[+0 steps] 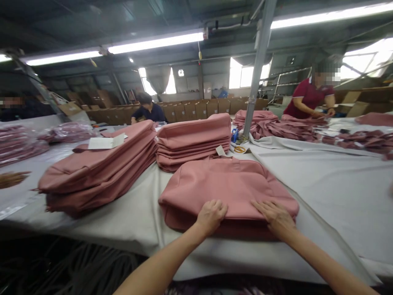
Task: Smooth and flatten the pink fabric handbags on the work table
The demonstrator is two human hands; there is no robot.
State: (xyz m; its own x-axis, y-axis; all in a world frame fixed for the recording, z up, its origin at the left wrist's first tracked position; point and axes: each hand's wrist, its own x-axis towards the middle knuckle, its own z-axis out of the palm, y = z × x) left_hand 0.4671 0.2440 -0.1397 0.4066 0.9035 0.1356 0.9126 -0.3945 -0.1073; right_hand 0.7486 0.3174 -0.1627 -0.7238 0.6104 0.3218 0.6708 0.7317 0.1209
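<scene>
A pink handbag (pixel 221 184) lies on the pale cloth-covered table (pixel 196 260) in front of me, its top and handle turned away. My left hand (pixel 212 215) is closed at the near edge of the bag, with its fingers curled over the fold. On the near right part of the same bag, my right hand (pixel 276 217) rests with fingers stretched out over the pink material. Below both hands, the bag's near side is folded and in shadow. A small pale tag (pixel 220 150) stands up behind the bag's top edge.
Stacked pink bags (pixel 193 135) stand behind the handbag; another pile (pixel 101 168) leans at left with a white paper (pixel 105 143) on it. Yellow-handled scissors (pixel 239 149) lie near a metal post (pixel 256 69). Co-workers sit or stand beyond, one in a red shirt (pixel 302 98).
</scene>
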